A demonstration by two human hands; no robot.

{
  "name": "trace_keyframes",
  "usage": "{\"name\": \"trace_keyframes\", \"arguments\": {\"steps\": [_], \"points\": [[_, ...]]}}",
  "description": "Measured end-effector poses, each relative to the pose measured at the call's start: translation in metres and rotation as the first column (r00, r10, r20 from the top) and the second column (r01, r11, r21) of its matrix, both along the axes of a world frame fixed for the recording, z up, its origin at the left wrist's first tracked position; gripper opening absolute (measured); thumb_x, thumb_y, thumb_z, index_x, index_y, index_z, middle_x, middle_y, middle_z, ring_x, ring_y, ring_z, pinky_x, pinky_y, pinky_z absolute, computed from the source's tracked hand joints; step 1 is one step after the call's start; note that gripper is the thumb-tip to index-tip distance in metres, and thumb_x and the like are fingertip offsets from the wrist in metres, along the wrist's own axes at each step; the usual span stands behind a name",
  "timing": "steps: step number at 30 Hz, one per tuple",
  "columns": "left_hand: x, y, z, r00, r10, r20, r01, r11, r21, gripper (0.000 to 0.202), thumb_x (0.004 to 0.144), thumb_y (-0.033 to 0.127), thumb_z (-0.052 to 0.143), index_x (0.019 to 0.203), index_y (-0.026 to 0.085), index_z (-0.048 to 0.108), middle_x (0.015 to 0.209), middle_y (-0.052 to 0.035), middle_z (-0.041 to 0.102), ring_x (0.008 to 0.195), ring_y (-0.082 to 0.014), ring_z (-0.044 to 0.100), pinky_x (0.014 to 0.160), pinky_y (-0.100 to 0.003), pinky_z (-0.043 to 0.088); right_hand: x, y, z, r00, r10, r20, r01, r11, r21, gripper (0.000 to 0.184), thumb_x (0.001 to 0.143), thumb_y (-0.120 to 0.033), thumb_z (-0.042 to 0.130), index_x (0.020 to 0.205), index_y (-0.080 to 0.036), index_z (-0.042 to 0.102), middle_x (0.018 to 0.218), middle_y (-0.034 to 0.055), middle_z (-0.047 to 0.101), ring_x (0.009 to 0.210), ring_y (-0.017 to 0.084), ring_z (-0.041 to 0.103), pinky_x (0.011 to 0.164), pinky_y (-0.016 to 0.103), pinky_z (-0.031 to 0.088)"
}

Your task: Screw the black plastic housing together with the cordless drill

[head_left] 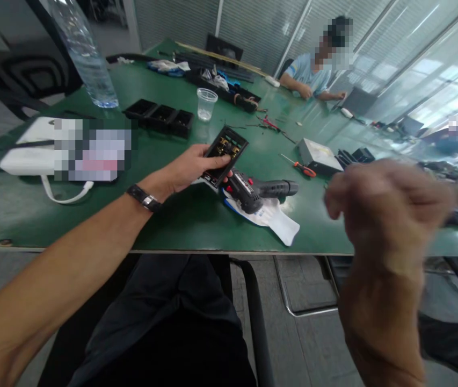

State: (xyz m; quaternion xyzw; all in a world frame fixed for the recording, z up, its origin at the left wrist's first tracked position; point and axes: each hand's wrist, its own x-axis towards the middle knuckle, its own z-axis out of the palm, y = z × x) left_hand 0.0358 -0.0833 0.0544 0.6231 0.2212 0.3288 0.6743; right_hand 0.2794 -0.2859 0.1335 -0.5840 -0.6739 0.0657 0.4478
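One bottle [86, 54] stands at upper left and one cup [206, 103] at upper centre. One tray [159, 116] left of the cup has three compartments. Mid-frame are one device [224, 156], one power driver [259, 191] and one glove [277, 217]. Right of centre lie one screwdriver [299, 166] and one box [317, 155]. One co-worker [307, 72] sits at upper right.

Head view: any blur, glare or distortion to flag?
Head view: the right hand is motion-blurred, close to the lens; the left hand and the black electronics module it grips are sharp; window glare washes the far right of the green table; wide-angle bend tilts the water bottle.
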Motion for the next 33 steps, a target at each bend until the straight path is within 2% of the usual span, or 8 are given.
{"name": "trace_keyframes", "arguments": {"steps": [2, 4, 7, 10, 15, 23, 27, 33], "points": [[0.0, -0.002, 0.002, 1.0, -0.018, -0.016, 0.018, 1.0, -0.003, 0.037, 0.084, 0.044, 0.081, 0.096, 0.01, 0.072, 0.089, -0.0103, 0.075, 0.078, -0.0183, 0.071, 0.075, -0.032, 0.059, -0.001, 0.004, -0.014, 0.993, 0.044, 0.106, -0.026, 0.986, -0.162, 0.023, 0.097, -0.044, 0.066, 0.093, -0.022, 0.071, 0.084, 0.002, 0.067, 0.073, 0.015, 0.061, 0.063, 0.03, 0.051], [-0.001, -0.004, 0.004, 0.998, -0.048, -0.027, 0.048, 0.999, -0.007, 0.039, 0.083, 0.044, 0.082, 0.097, 0.009, 0.072, 0.091, -0.0111, 0.076, 0.077, -0.0179, 0.071, 0.073, -0.032, 0.059, 0.002, 0.005, -0.034, 0.956, 0.114, 0.271, -0.008, 0.931, -0.364, 0.023, 0.095, -0.045, 0.068, 0.104, -0.024, 0.072, 0.094, 0.0037, 0.071, 0.078, 0.018, 0.064, 0.066, 0.033, 0.053], [-0.003, -0.008, 0.007, 0.991, -0.126, -0.045, 0.125, 0.992, -0.019, 0.042, 0.083, 0.045, 0.082, 0.103, 0.01, 0.072, 0.095, -0.0115, 0.076, 0.074, -0.0169, 0.07, 0.07, -0.031, 0.059, 0.008, 0.006, -0.063, 0.865, 0.171, 0.471, 0.018, 0.929, -0.37, 0.042, 0.094, -0.047, 0.067, 0.13, -0.025, 0.065, 0.129, 0.0109, 0.068, 0.113, 0.028, 0.065, 0.097, 0.047, 0.055], [-0.004, -0.012, 0.009, 0.971, -0.227, -0.071, 0.226, 0.974, -0.017, 0.045, 0.085, 0.046, 0.081, 0.11, 0.011, 0.072, 0.097, -0.0119, 0.077, 0.076, -0.0181, 0.072, 0.071, -0.032, 0.059, 0.009, 0.013, -0.078, 0.81, 0.19, 0.554, 0.003, 0.945, -0.328, 0.046, 0.096, -0.04, 0.062, 0.138, -0.022, 0.06, 0.136, 0.0148, 0.063, 0.124, 0.032, 0.059, 0.107, 0.053, 0.05], [-0.004, -0.018, 0.011, 0.952, -0.296, -0.082, 0.298, 0.954, 0.015, 0.046, 0.083, 0.043, 0.083, 0.117, 0.014, 0.071, 0.102, -0.011, 0.077, 0.084, -0.0194, 0.074, 0.078, -0.033, 0.06, 0.002, 0.03, -0.077, 0.773, 0.255, 0.582, -0.021, 0.926, -0.378, 0.026, 0.098, -0.024, 0.051, 0.116, -0.02, 0.068, 0.116, 0.0128, 0.066, 0.111, 0.029, 0.06, 0.098, 0.046, 0.05], [0.004, -0.022, 0.01, 0.927, -0.353, -0.123, 0.36, 0.932, 0.038, 0.048, 0.081, 0.046, 0.084, 0.117, 0.015, 0.072, 0.101, -0.0095, 0.076, 0.087, -0.0195, 0.071, 0.08, -0.034, 0.059, 0.002, 0.049, -0.069, 0.745, 0.336, 0.576, -0.069, 0.898, -0.435, 0.015, 0.082, -0.009, 0.05, 0.087, -0.02, 0.06, 0.087, 0.0059, 0.061, 0.08, 0.02, 0.057, 0.081, 0.035, 0.044], [0.004, -0.02, 0.01, 0.93, -0.349, -0.113, 0.359, 0.931, 0.072, 0.049, 0.083, 0.047, 0.082, 0.118, 0.015, 0.072, 0.105, -0.0114, 0.076, 0.091, -0.0214, 0.072, 0.083, -0.036, 0.058, 0.008, 0.055, -0.063, 0.754, 0.375, 0.539, -0.112, 0.883, -0.457, 0.017, 0.081, -0.008, 0.048, 0.082, -0.021, 0.059, 0.083, 0.0039, 0.06, 0.072, 0.017, 0.054, 0.072, 0.033, 0.041], [0.005, -0.017, 0.006, 0.931, -0.349, -0.106, 0.359, 0.928, 0.102, 0.05, 0.086, 0.049, 0.079, 0.123, 0.017, 0.07, 0.109, -0.011, 0.076, 0.093, -0.0213, 0.072, 0.086, -0.037, 0.058, 0.013, 0.066, -0.053, 0.76, 0.448, 0.471, -0.207, 0.854, -0.478, 0.025, 0.083, -0.008, 0.047, 0.08, -0.02, 0.068, 0.083, 0.0039, 0.062, 0.075, 0.016, 0.055, 0.074, 0.032, 0.042]]}}
